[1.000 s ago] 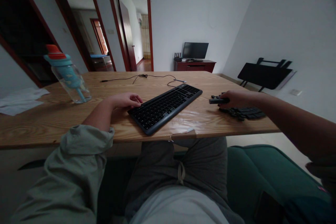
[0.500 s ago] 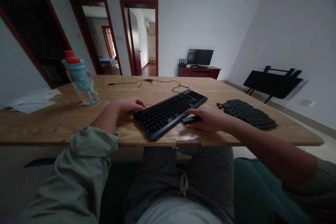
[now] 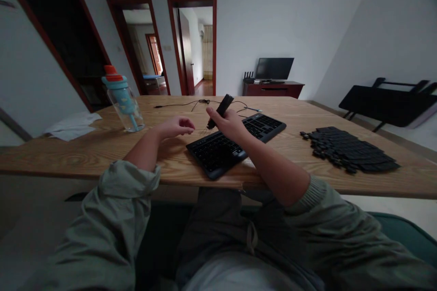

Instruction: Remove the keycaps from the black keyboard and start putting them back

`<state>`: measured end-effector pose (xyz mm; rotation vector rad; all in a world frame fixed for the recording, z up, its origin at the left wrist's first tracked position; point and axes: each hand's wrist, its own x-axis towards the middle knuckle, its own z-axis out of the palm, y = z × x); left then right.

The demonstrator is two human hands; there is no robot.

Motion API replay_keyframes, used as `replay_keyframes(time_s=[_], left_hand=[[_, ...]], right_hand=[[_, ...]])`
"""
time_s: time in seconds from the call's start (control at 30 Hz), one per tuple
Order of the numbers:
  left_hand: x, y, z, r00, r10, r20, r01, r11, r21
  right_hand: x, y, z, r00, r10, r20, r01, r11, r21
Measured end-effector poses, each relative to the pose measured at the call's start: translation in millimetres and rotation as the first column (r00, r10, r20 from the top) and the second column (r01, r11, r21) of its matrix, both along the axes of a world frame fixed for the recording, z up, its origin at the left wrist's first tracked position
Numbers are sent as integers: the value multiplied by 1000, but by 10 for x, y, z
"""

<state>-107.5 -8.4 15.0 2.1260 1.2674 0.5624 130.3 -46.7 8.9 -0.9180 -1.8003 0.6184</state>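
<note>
A black keyboard (image 3: 235, 145) lies slanted on the wooden table in front of me. My right hand (image 3: 232, 125) is above its back left part, wrapped round a stubby black tool (image 3: 223, 105) held tilted. Thin wire-like strands show at the tool's lower end, so it looks like a keycap puller. Just left of the keyboard's back corner is my left hand (image 3: 175, 128), its fingers loosely curled and apart, with nothing visible in them. The forearm and hand hide part of the keys. Many loose black keycaps (image 3: 344, 148) lie in packed rows on the right.
At the left stands a clear bottle (image 3: 124, 104) with a blue and red lid, beside crumpled white paper (image 3: 73, 126). A thin black cable (image 3: 204, 101) runs along the far side of the table (image 3: 164, 159). The table's front edge is close to my lap.
My right hand has lifted the black tool from the keyboard's front edge and carried it left and back over the keyboard. My left hand has moved off the keyboard's corner. The view has shifted.
</note>
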Motion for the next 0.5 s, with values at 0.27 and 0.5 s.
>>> replay_keyframes(time_s=[0.27, 0.5], left_hand=[[132, -117, -78, 994, -101, -42, 102, 995, 22], [115, -53, -146, 989, -140, -40, 140, 990, 1]], right_hand=[[-4, 146, -338, 999, 32, -27, -33, 998, -44], [35, 158, -342, 1000, -2, 0, 2, 995, -96]])
